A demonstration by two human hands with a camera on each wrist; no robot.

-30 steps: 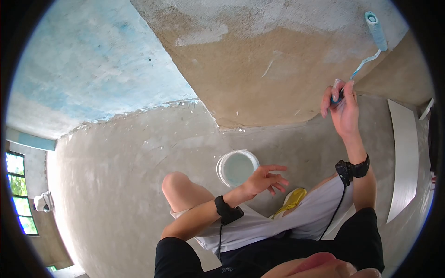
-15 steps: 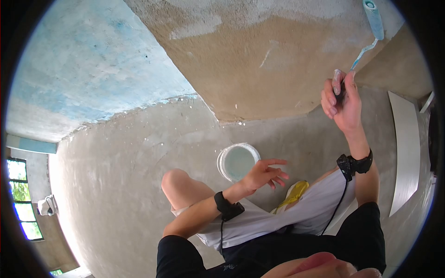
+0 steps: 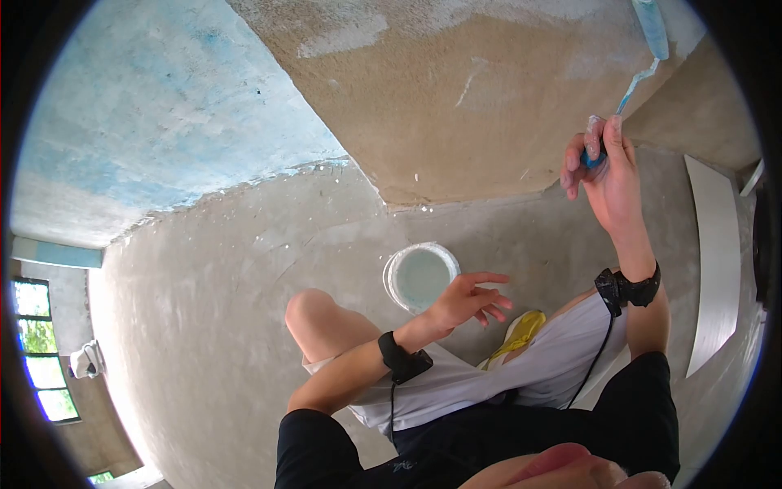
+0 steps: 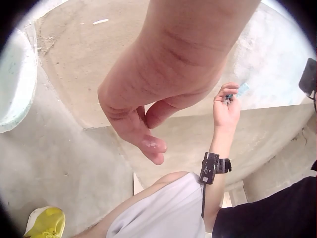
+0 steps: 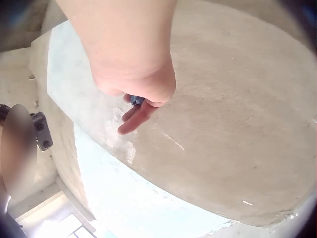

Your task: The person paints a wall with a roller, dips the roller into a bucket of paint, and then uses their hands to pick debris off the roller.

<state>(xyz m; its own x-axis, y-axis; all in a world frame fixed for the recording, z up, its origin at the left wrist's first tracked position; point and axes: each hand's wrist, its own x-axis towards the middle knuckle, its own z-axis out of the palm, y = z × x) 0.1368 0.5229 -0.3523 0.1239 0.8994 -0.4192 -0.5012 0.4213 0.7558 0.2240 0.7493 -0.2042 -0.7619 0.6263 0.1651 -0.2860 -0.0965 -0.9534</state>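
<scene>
My right hand (image 3: 607, 175) grips the blue handle of a paint roller (image 3: 652, 31), its fingers curled round it. The light-blue roller head lies against the wall (image 3: 456, 114) at the upper right of the head view, its top cut off by the frame. In the right wrist view only the dark blue handle end (image 5: 137, 100) shows under the fingers. My left hand (image 3: 466, 303) hangs loosely bent over the floor beside a white bucket (image 3: 391, 277) of pale liquid, overlapping its rim in the head view. It holds nothing, and a fingertip (image 4: 153, 145) carries a white smear.
A pale blue wall section (image 3: 179, 106) meets the brown plaster at a corner on the left. A white panel (image 3: 715, 269) leans at the right. My yellow shoe (image 3: 521, 332) is on the concrete floor (image 3: 204, 318) near the bucket. White specks dot the floor along the wall.
My right hand and the roller have moved up the wall, the roller head now running partly out of the head view. The left hand stays loose near the bucket.
</scene>
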